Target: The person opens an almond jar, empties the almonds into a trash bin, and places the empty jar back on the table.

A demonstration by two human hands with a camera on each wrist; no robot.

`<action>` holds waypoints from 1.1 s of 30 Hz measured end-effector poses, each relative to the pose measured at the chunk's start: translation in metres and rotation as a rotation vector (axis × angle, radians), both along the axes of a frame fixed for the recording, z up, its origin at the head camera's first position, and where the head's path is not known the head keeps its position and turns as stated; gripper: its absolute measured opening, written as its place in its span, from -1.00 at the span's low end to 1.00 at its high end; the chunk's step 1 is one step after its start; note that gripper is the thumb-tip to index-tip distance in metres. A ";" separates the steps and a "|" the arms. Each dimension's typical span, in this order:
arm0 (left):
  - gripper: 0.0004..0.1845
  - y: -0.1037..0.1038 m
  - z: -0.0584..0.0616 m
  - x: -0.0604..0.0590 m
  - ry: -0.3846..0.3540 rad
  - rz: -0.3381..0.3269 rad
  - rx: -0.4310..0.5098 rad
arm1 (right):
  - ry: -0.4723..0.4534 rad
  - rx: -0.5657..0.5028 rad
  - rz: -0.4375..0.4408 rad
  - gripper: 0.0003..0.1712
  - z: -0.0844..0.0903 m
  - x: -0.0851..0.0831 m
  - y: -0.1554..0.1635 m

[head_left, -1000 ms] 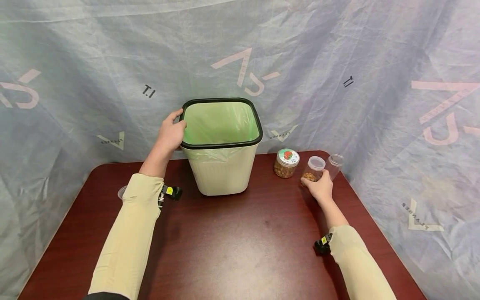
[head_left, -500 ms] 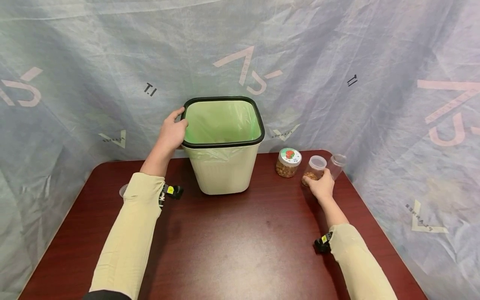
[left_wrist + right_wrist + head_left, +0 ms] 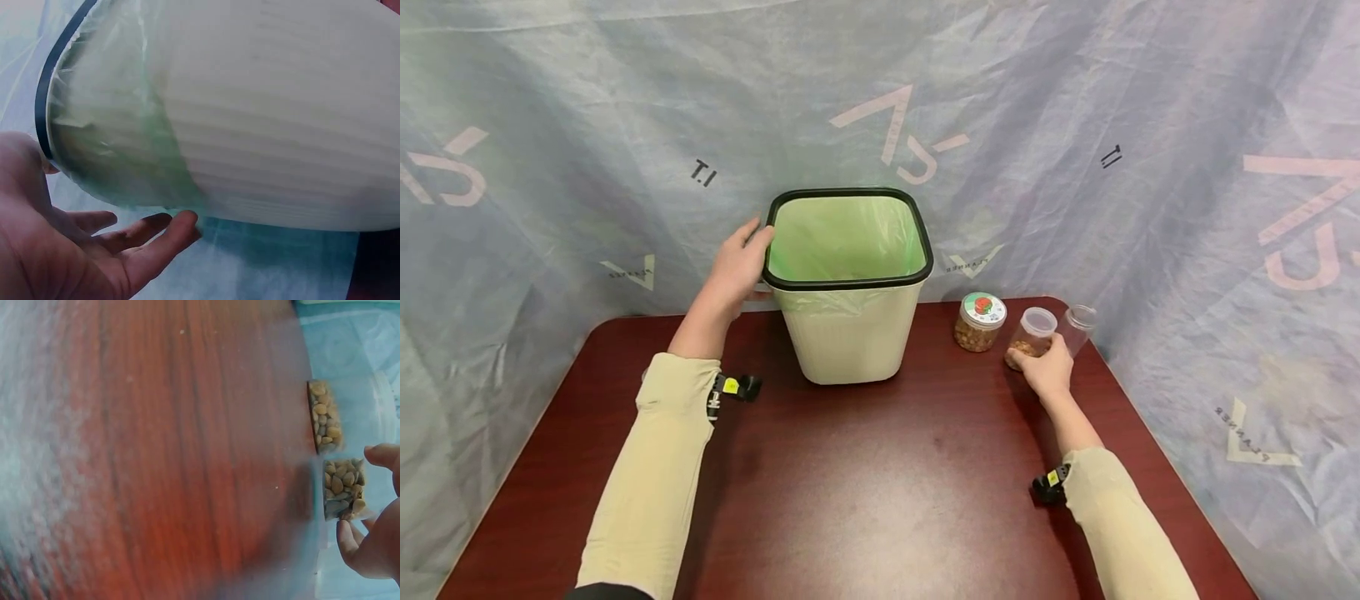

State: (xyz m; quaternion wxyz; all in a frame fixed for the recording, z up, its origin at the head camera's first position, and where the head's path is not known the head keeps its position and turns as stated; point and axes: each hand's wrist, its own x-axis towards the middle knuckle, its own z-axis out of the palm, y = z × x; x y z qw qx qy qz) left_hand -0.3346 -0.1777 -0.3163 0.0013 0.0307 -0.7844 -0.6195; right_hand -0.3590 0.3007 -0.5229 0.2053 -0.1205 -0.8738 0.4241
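Observation:
A cream trash bin (image 3: 853, 342) with a black rim and a green liner bag stands at the back. My left hand (image 3: 737, 267) is at its left rim; the thumb lies by the rim, and in the left wrist view the fingers (image 3: 159, 247) extend loosely beside the bin wall. At the right, my right hand (image 3: 1047, 367) grips a clear open jar (image 3: 1037, 323) holding brown pebble-like pieces (image 3: 344, 481). Left of that jar stands a lidded one (image 3: 976, 335) with similar contents and a strawberry picture on top. A clear jar (image 3: 1078, 327) stands just right of the gripped jar.
The dark red wooden table (image 3: 850, 467) extends in front of the bin. A grey printed cloth (image 3: 1015, 150) hangs behind and at both sides. Part of a clear round thing (image 3: 644, 376) shows beside my left sleeve.
My left hand has loosened at the bin's rim and drawn slightly left, its thumb no longer hooked over the inside. The right hand stays at the same jar. The view has shifted slightly.

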 end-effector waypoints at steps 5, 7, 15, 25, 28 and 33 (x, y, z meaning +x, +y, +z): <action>-0.18 -0.005 -0.011 0.008 0.021 -0.004 0.002 | 0.008 -0.006 0.014 -0.23 0.003 0.001 -0.001; -0.18 -0.008 -0.015 0.011 0.032 -0.002 -0.013 | 0.012 -0.008 0.016 -0.24 0.005 0.002 -0.002; -0.14 -0.016 -0.030 0.026 0.032 0.008 -0.064 | 0.043 -0.030 0.050 -0.28 0.016 0.016 -0.005; -0.12 -0.024 -0.055 0.047 0.033 -0.006 -0.126 | 0.109 -0.008 0.101 -0.32 0.028 0.031 -0.009; -0.18 -0.025 -0.065 0.052 0.046 0.015 -0.155 | 0.109 0.008 0.115 -0.33 0.033 0.037 -0.011; -0.36 -0.022 -0.081 0.059 0.110 0.079 -0.296 | 0.112 0.014 0.141 -0.30 0.045 0.048 -0.019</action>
